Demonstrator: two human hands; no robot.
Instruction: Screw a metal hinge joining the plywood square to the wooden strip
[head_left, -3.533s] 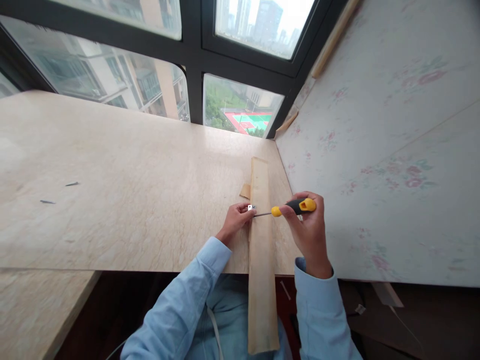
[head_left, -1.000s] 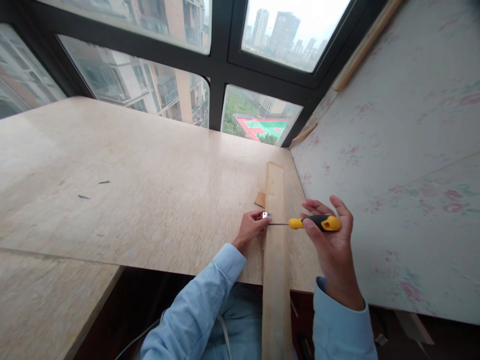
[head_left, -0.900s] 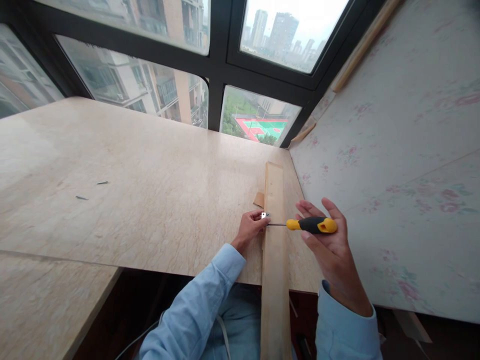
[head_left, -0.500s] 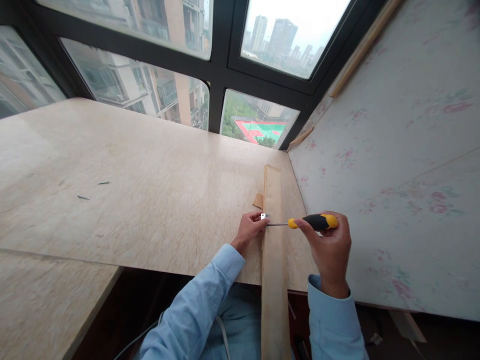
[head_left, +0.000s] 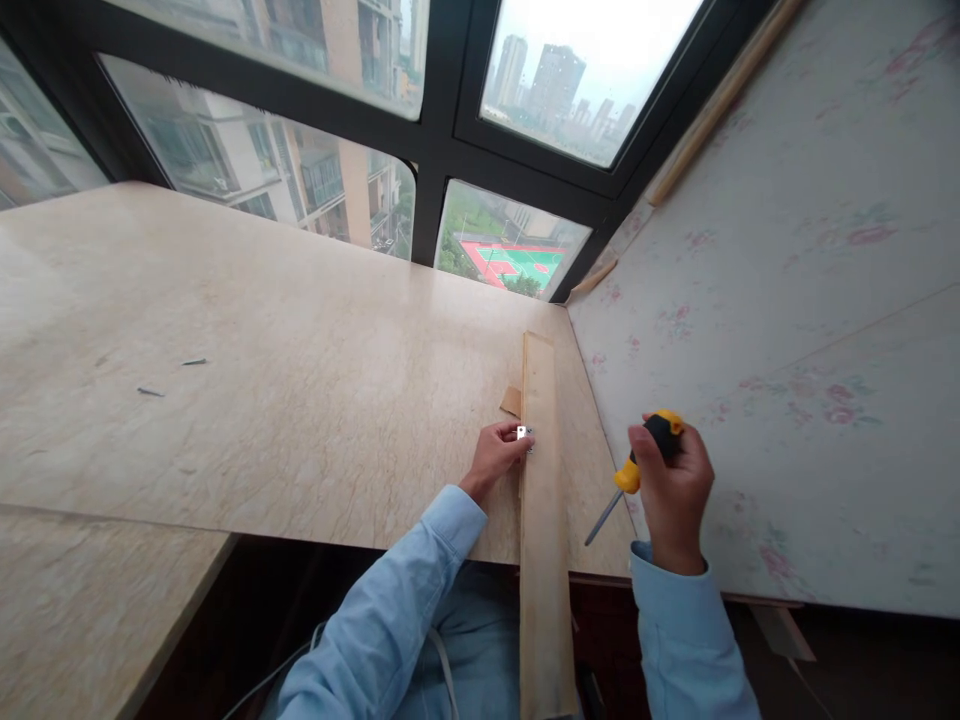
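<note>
A long wooden board (head_left: pixel 541 520) lies on the stone sill and juts past its front edge over my lap. My left hand (head_left: pixel 495 455) pinches a small metal bracket (head_left: pixel 523 434) against the board's left side; its far parts are hidden by my fingers. My right hand (head_left: pixel 677 492) is wrapped round the yellow and black handle of a screwdriver (head_left: pixel 627 475), to the right of the board. The shaft points down and left, its tip apart from the bracket and the board.
Two screws (head_left: pixel 150 392) lie on the left of the stone sill (head_left: pixel 315 400). A scrap of brown cardboard (head_left: pixel 511 402) sits beside the board. Dark-framed windows (head_left: pixel 427 170) stand behind, and a flowered wall (head_left: pixel 810 330) rises on the right.
My right hand has drawn the screwdriver away from the bracket to the right, and its shaft has swung to point down and left. My left hand stays at the bracket.
</note>
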